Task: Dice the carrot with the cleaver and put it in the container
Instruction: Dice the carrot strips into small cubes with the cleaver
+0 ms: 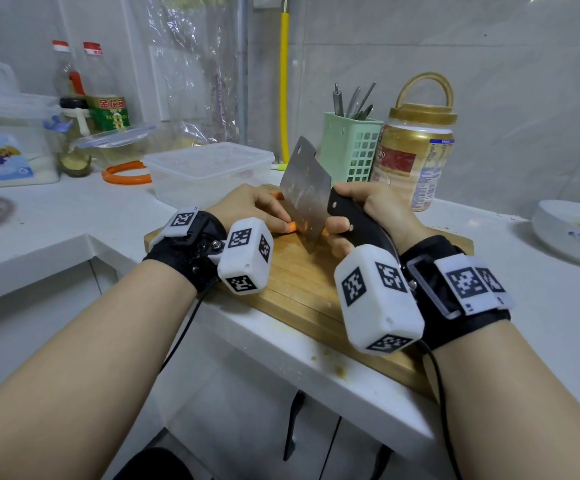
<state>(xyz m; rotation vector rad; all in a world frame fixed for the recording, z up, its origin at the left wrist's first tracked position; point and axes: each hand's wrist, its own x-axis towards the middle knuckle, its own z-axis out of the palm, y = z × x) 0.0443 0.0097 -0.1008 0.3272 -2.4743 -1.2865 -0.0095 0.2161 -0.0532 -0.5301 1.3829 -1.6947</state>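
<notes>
**Cutting stage in hand; nothing seen in the container**

The right hand (361, 216) has its fingers wrapped tightly round the black handle of one cleaver (305, 195), blade tilted, its lower edge down at the cutting board (299, 289). The left hand (247, 209) lies curled over the carrot (290, 227), its fingers bent down and pinning it to the board just beside the blade's flat. Only short orange stretches of carrot show: one end by the left fingertips, a sliver beyond the knuckles, and a trace on the right of the blade (whether these are one piece or several cannot be told, as hand and blade hide the rest).

Judgement: the step is slicing, early to middle of the task. No finished dice are visible on the board, and the clear container (209, 171), standing on the tabletop (56, 216) just behind the board, shows no carrot that I can make out through its cloudy wall.

The next move calls for a straight downward cut with the left fingertips tucked back from the edge, since they sit very close to it.

Count: one cleaver, one board, one open container, two hands engaged. Also present: one green utensil basket (351, 147), one gold-lidded jar (416, 147), one white dish (572, 230).
</notes>
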